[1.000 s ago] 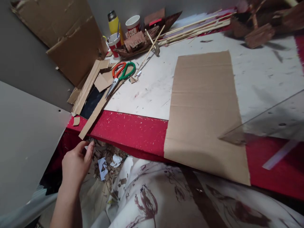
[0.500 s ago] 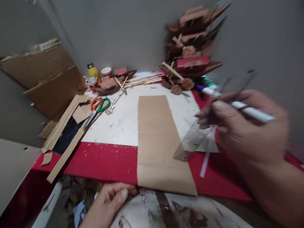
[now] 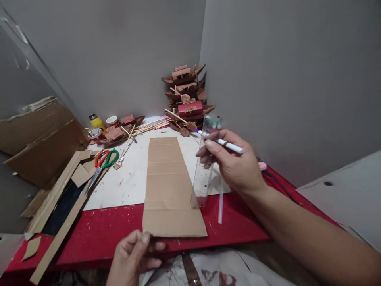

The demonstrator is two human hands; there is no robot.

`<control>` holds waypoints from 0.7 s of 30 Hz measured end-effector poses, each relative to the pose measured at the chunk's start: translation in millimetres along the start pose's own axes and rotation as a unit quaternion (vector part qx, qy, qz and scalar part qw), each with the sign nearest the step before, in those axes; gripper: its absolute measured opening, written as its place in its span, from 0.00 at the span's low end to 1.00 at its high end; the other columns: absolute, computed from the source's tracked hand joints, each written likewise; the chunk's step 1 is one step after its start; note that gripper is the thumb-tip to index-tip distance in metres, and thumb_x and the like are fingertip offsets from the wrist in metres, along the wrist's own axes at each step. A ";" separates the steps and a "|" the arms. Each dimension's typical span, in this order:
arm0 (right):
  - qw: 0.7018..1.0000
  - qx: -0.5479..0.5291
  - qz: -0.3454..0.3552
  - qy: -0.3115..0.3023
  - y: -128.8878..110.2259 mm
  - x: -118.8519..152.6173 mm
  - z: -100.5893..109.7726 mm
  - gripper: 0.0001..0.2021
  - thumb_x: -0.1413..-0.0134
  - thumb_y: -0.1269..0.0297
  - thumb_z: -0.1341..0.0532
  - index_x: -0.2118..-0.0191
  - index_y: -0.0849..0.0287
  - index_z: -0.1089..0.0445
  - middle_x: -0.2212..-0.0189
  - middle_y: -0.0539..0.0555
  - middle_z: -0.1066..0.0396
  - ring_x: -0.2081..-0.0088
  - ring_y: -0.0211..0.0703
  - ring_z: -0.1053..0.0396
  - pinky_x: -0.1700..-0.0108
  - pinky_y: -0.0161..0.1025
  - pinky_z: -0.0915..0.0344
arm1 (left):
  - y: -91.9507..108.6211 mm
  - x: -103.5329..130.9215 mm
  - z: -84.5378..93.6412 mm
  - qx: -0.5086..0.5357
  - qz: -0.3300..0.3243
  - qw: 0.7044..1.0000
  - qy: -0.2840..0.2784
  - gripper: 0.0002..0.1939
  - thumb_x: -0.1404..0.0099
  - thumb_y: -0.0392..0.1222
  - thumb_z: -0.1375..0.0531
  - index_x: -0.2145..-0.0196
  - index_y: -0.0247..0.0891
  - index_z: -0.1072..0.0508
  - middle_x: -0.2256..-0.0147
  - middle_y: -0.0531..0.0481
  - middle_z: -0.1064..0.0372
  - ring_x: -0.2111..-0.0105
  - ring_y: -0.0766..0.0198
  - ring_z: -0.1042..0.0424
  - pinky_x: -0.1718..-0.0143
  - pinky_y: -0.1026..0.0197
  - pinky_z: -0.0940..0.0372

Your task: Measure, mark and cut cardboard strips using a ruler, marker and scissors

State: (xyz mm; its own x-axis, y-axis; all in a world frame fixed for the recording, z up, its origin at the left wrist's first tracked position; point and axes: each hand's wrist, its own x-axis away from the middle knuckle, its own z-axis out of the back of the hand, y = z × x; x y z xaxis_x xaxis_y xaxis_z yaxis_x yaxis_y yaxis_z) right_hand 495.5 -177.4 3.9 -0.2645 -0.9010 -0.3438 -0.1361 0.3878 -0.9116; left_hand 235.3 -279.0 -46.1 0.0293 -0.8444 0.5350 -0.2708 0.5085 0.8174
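A long brown cardboard piece (image 3: 169, 186) with faint crosswise creases lies in front of me, over a white sheet and the red tabletop. My left hand (image 3: 135, 250) is at its near left corner, thumb against the edge and fingers curled below. Raised over the right side, my right hand (image 3: 232, 159) is closed on a clear plastic ruler (image 3: 204, 182) and a white marker (image 3: 229, 145) with a purple end. The ruler's lower end overlaps the cardboard's right edge; whether it touches cannot be told. A pale translucent strip (image 3: 220, 208) lies beneath the right hand.
Orange-and-green-handled scissors (image 3: 102, 165) rest on cardboard offcuts (image 3: 56, 190) at the left. Model boats (image 3: 189, 99) are stacked in the back corner. Thin wooden sticks (image 3: 151, 126), cups (image 3: 112, 120) and a yellow bottle (image 3: 97, 122) stand or lie behind. Grey walls enclose the back.
My view has swung right and tilted up. The right hand has brought the ruler more upright, beside the cardboard's right edge. My left hand has come to the cardboard's near left corner.
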 end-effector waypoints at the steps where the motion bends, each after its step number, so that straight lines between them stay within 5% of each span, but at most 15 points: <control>1: 1.000 -0.005 -0.005 -0.003 0.1 -0.5 0.1 0.10 0.45 0.57 0.35 0.64 0.55 0.34 0.75 0.49 0.25 0.78 0.36 0.30 0.79 0.31 0.33 | 3.4 -2.1 -2.5 0.020 -0.014 0.999 0.024 0.23 0.61 0.55 0.25 0.78 0.36 0.28 0.76 0.50 0.25 0.72 0.60 0.23 0.78 0.67 0.31; 7: 0.999 -0.009 -0.025 -0.022 0.1 -0.9 0.3 0.11 0.46 0.56 0.35 0.65 0.56 0.34 0.76 0.49 0.25 0.78 0.36 0.30 0.79 0.30 0.34 | 19.0 -23.6 -7.8 0.064 -0.051 0.994 0.078 0.26 0.71 0.46 0.22 0.79 0.36 0.33 0.79 0.57 0.29 0.78 0.66 0.26 0.77 0.67 0.29; 11: 0.999 -0.004 -0.026 -0.024 -3.2 0.1 0.5 0.12 0.46 0.55 0.35 0.65 0.57 0.34 0.76 0.50 0.26 0.78 0.36 0.30 0.80 0.31 0.34 | 20.1 -26.1 -0.7 0.056 -0.098 0.989 0.099 0.32 0.68 0.45 0.23 0.81 0.39 0.45 0.81 0.63 0.35 0.79 0.70 0.29 0.76 0.69 0.30; 15: 0.999 -0.004 -0.025 -0.025 -7.2 1.9 0.0 0.12 0.46 0.55 0.35 0.65 0.56 0.35 0.76 0.49 0.26 0.78 0.36 0.30 0.79 0.31 0.34 | 11.3 -17.4 6.4 0.004 -0.147 0.979 0.138 0.32 0.64 0.49 0.24 0.78 0.40 0.45 0.82 0.65 0.40 0.80 0.71 0.30 0.73 0.68 0.29; 21: 0.999 -0.003 -0.033 -0.025 -10.0 3.2 -0.7 0.13 0.47 0.53 0.35 0.65 0.56 0.35 0.76 0.49 0.26 0.78 0.36 0.30 0.79 0.32 0.33 | 4.9 0.9 12.2 -0.161 -0.108 0.980 0.039 0.28 0.54 0.56 0.29 0.79 0.41 0.44 0.86 0.60 0.42 0.86 0.71 0.40 0.82 0.69 0.44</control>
State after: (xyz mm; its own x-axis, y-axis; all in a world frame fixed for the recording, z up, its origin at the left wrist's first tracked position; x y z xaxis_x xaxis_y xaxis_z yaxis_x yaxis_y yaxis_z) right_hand 495.3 -184.0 12.1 -0.2073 -0.9328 -0.2947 -0.1568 0.3290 -0.9312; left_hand 222.3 -279.4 -44.2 0.1291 -0.9294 0.3457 0.0679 0.3561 0.9320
